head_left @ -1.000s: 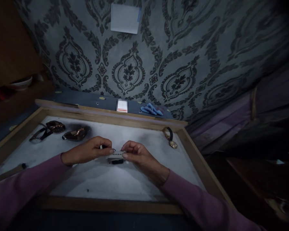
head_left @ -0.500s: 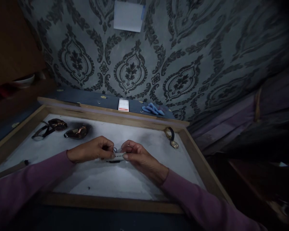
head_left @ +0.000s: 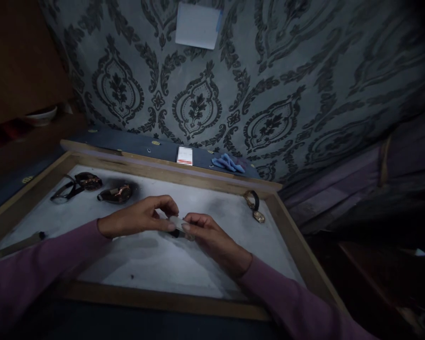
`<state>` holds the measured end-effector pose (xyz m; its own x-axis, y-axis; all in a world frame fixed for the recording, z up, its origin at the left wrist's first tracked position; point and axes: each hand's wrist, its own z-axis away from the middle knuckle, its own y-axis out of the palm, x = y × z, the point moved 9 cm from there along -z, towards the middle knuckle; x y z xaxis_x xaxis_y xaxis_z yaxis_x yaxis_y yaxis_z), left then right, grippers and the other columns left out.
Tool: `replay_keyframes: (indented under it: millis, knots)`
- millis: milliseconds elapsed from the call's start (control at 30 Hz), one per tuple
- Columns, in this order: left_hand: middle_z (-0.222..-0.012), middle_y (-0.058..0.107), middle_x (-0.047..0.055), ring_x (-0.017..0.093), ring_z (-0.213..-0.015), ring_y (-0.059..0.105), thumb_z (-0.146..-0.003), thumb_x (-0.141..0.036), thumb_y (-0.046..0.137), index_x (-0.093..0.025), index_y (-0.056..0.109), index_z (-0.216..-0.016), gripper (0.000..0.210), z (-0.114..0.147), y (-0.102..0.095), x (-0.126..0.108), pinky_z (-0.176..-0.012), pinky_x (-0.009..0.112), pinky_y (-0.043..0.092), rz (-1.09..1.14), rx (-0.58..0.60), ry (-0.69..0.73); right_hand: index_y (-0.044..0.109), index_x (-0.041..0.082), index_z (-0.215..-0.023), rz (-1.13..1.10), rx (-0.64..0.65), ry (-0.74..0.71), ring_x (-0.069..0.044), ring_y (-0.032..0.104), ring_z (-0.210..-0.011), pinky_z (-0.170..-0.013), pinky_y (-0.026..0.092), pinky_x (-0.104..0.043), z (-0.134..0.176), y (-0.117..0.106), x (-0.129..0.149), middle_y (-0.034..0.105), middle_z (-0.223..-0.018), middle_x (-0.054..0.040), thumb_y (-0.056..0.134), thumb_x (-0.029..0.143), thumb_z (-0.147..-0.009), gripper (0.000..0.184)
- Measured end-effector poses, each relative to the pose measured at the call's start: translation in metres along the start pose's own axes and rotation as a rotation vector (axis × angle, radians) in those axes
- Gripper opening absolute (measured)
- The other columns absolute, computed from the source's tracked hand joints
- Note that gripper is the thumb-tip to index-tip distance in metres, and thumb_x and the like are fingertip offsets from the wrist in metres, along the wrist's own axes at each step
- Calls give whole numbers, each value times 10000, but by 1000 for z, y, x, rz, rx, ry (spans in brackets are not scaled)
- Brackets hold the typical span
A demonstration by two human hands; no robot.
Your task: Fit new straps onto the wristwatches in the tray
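Tipped from level to slanting, one pale strap-like strip (head_left: 179, 222) is pinched by the nearly closed left hand (head_left: 141, 218) and right hand (head_left: 212, 233).

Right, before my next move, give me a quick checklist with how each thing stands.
1. Left hand on the pale piece: ok, its thumb is on it.
2. Right hand on the same piece: ok, its thumb is on it too.
3. Gold watch clear of both hands: ok, it lies off to the right.
4. Tray floor free of bits: not ok, a dark speck lies near the front edge.
5. Cloth inside the tray: not ok, it lies beyond the back rim.
6. Fine detail on the piece: cannot tell, dim and partly covered.
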<state>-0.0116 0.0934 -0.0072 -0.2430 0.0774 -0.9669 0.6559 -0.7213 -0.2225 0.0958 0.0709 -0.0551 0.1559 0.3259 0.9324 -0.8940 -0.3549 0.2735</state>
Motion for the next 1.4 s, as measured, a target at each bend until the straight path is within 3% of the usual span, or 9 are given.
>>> replay_keyframes:
  millis: [100,233,333,533,700,767,933,1200,1400]
  knots:
    - [-1132,600,38,204,-979,539,-758,-362,713,-220,590,-1093,384,2,2,-3,-802,290,420,-105,46,2,634,166,-673,-90,-29,7,-96,429,-574,-587,321,-238,-1,-7,-2,546,-603,38,826,408,-663,309]
    - [-947,626,27,175,-831,539,-865,-426,585,-184,620,-1004,281,-1,12,-2,-728,267,408,-39,80,17,644,163,-685,-91,-19,-10,-93,428,-569,-585,314,-236,-2,-7,-1,550,-609,37,832,416,-657,316]
    - [-822,588,15,167,-784,505,-920,-463,460,-161,613,-889,340,-5,12,4,-711,264,380,-5,45,7,652,164,-680,-51,-6,-32,-96,439,-575,-599,320,-238,-2,-5,-1,571,-615,33,831,420,-655,314]
    - [-743,551,-7,156,-739,482,-808,-425,590,-163,577,-813,263,-6,17,17,-691,253,359,156,93,-104,647,161,-721,75,42,-9,-100,445,-564,-577,326,-238,1,2,-2,628,-622,13,761,454,-743,315]
    - [-698,494,-22,142,-693,445,-810,-413,592,-170,556,-764,250,-6,22,17,-636,240,336,91,118,-78,640,155,-699,168,98,-7,-101,471,-540,-584,349,-247,1,10,-1,614,-578,14,686,507,-803,370]
    - [-726,509,-13,147,-707,459,-824,-422,586,-170,564,-792,255,-5,21,15,-633,241,349,68,113,-61,641,157,-690,160,67,-5,-99,480,-538,-592,356,-248,1,8,1,592,-568,26,717,498,-774,359]
    - [-1088,560,35,198,-951,509,-750,-367,714,-210,561,-1092,406,2,9,3,-802,293,408,-75,80,-5,619,159,-634,6,-46,-2,-83,417,-502,-560,313,-241,-1,-4,4,548,-517,42,769,484,-707,365]
    - [-781,557,-9,143,-711,483,-794,-349,648,-158,606,-917,231,-5,2,8,-656,254,382,-115,1,-21,607,162,-626,-55,-83,14,-81,398,-492,-548,293,-243,0,-12,6,515,-495,49,779,460,-689,350]
    - [-759,547,-19,127,-681,494,-825,-303,650,-148,604,-865,166,-2,4,-2,-616,234,376,-208,-51,82,600,159,-618,82,-75,17,-75,395,-479,-524,281,-234,0,-8,5,532,-492,50,770,487,-688,377]
